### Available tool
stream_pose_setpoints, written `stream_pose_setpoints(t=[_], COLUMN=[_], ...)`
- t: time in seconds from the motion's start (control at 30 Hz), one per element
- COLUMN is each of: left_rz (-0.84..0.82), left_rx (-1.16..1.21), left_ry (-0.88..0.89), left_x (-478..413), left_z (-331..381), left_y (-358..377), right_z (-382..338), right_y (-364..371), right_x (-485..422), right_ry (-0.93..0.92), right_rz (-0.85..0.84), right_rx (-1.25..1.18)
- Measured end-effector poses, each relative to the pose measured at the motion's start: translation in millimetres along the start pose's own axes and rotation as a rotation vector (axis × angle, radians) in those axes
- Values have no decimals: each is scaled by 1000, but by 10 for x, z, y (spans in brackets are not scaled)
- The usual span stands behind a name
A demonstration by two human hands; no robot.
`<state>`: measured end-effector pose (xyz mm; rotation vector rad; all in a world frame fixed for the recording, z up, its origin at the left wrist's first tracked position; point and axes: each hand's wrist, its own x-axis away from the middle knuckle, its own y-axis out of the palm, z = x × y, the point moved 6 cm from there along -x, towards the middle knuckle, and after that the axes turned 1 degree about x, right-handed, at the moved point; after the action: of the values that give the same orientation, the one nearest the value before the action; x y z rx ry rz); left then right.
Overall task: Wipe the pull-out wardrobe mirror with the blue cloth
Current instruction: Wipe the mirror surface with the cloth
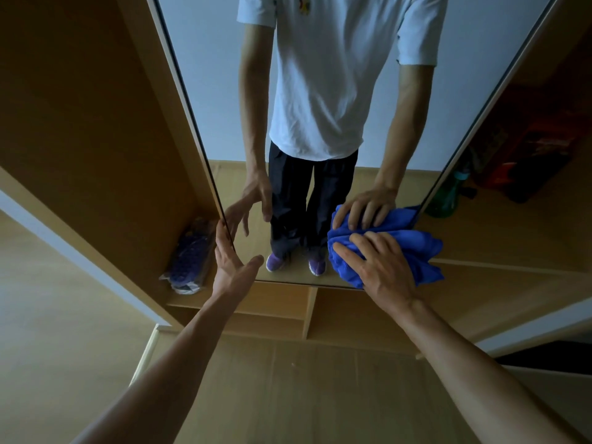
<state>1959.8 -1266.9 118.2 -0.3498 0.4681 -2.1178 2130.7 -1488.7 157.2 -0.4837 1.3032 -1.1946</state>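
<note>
The tall pull-out mirror (224,91) stands in front of me between wooden wardrobe panels and reflects a person in a white shirt and dark trousers. My right hand (381,267) presses the crumpled blue cloth (419,254) flat against the mirror's lower right corner, fingers spread over it. My left hand (232,261) is at the mirror's lower left edge, fingers straight along the frame and thumb out over the glass, holding nothing.
A bagged purple item (189,257) lies on the wardrobe shelf left of the mirror. A green bottle (448,193) and dark red items (538,149) sit in the compartment at right. Low wooden shelves (307,312) lie under the mirror, wood floor below.
</note>
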Motion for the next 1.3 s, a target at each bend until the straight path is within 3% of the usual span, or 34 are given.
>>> stream_pose_setpoints(t=[0.17,0.53,0.67,0.87,1.0,1.13,1.3], left_rz=[1,-8,-12,-44,-82,-123,-134], left_rx=[28,40,39,66,87,128,165], left_ry=[-9,-29,-31,-35,-49,-62,-85], left_x=[8,87,86,72,68,95,83], left_z=[1,81,74,51,31,62,35], left_y=[5,7,0,-10,-27,-59,-82], right_z=[56,477,417,306,307,365,500], right_y=[-104,-615,-450,-79,-33,-17,-133], right_x=[-18,-75,13,240,287,334,344], right_ry=[-2,158,141,136,190,347,588], right_rz=[3,195,159,-51,-68,-123,90], right_rx=[-56,-32,-56,-107,-205,-479,-734])
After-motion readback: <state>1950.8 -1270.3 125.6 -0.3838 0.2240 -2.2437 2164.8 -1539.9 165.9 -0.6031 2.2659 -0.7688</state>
